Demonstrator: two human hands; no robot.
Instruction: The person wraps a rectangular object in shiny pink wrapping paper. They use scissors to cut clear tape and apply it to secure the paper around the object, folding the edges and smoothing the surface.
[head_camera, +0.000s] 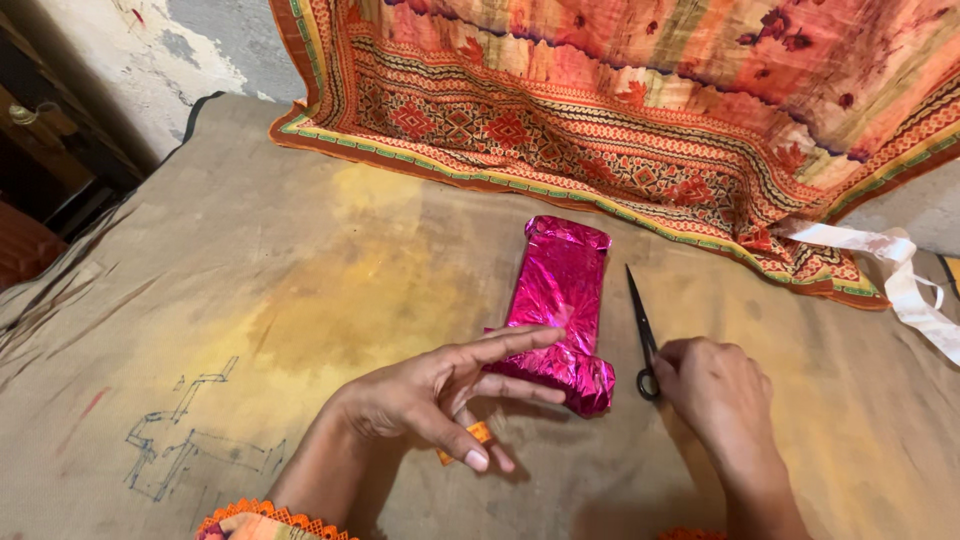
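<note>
Closest to me, at the bottom edge, I see an orange lace-trimmed cuff (262, 520) on my left wrist, and just above it my left hand (440, 390) lies over the cloth with its fingers spread and loosely extended, not closed on anything that I can make out; a small orange strip (478, 436) shows beneath the fingers, and I cannot tell whether it is pinched or only lying under them. The longest fingertips touch the near end of a shiny pink foil packet (560, 310), which lies flat on the stained tan work cloth (300, 300), running lengthwise away from me, with its near end crumpled. To the right, my right hand (715, 395) rests knuckles up, its fingers curled down at the handle loops of a pair of black scissors (641, 330); the blades are shut and point away from me, lying just beside the packet's right edge. Further left on the cloth is a faint blue pen sketch (185, 440). Beyond the packet, a patterned orange and red fabric (600, 110) is draped across the far side, and a white ribbon (900, 270) trails off at its right corner.
</note>
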